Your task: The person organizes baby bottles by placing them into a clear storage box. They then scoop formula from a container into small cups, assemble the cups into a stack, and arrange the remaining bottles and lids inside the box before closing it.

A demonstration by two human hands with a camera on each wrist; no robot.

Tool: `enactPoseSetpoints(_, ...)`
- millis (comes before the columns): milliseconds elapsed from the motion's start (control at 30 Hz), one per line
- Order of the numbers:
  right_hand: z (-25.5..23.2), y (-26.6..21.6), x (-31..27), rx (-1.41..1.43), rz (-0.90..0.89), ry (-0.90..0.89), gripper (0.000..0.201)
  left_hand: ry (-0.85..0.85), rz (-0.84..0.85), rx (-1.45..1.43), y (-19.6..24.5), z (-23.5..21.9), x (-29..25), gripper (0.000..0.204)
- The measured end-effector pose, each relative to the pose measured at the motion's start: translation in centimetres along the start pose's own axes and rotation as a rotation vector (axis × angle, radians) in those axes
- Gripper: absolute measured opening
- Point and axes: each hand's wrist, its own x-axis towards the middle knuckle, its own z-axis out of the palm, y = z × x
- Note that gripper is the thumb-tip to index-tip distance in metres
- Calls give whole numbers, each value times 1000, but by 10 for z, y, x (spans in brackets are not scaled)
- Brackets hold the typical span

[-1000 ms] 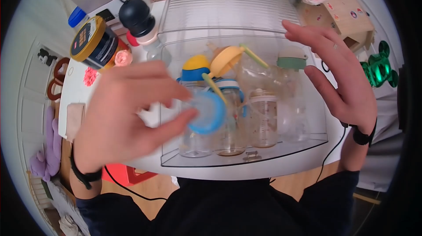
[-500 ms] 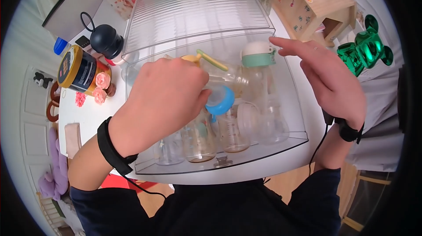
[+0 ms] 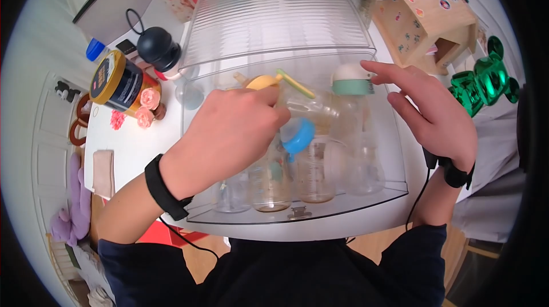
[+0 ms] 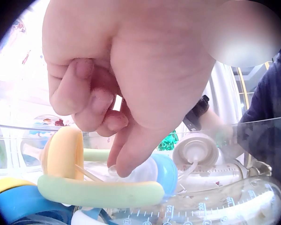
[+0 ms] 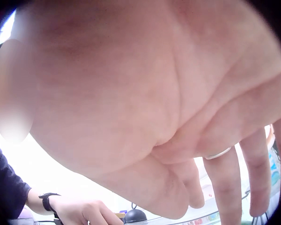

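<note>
My left hand [image 3: 229, 127] reaches into a clear box [image 3: 394, 189] of baby bottles. In the left wrist view its thumb and a finger pinch the translucent tip of a blue-ringed bottle nipple [image 4: 165, 173]. Beside it lies a yellow ring-shaped part [image 4: 65, 152] with pale green handles [image 4: 103, 191]. Below, a clear baby bottle [image 3: 271, 187] and a smaller bottle [image 3: 316, 178] stand near the box front. My right hand [image 3: 429, 109] has its fingers extended at the box's right side, fingertips close to a bottle with a white-and-green lid [image 3: 353, 85].
The box's ribbed lid [image 3: 280, 15] is raised behind. To the left are a gold-lidded tub [image 3: 123, 81], a dark-topped bottle [image 3: 157, 49] and a folded beige cloth [image 3: 103, 173]. A wooden house [image 3: 426, 18] and a shiny green bear figure [image 3: 486, 81] stand on the right.
My left hand has carried the blue-ringed nipple rightward and down among the bottles, turning it from facing the camera to tilted. The right hand stays beside the box. The head view has shifted.
</note>
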Motion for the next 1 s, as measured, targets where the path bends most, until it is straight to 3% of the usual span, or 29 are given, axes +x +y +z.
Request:
enactPoseSetpoints(67,2,-2,1,-2,-7,1,60,-46,-3,11,-4,-2,-1,14)
enactPoseSetpoints(200,2,-6,-3,45,4,1,56,160,-60,-159,-17,-31,-17,20)
enactPoseSetpoints(333,-4,-13,-5,28,39,-10,57,272,-519,-248,-75,-40,-64,25)
enactPoseSetpoints(400,-1,-15,-6,23,43,-10,58,264,-611,-138,-103,-21,-84,30)
enactPoseSetpoints(467,1,-14,-3,16,31,-8,58,275,-563,-15,-118,-6,-93,34)
enactPoseSetpoints(600,4,-17,-5,13,14,-9,57,55,-709,-59,-120,28,-95,58)
enactPoseSetpoints(700,2,-17,-7,-17,-2,-16,57,53,-636,12,-129,57,-99,63)
enactPoseSetpoints(867,3,-8,-9,-68,-11,-15,53,-21,-741,-139,-113,48,-93,63)
enactPoseSetpoints(967,4,-7,-9,-80,-27,10,47,160,-640,-97,-114,44,-112,60)
enactPoseSetpoints(1000,3,-7,-10,-80,-11,-1,48,310,-586,-171,-112,38,-120,57)
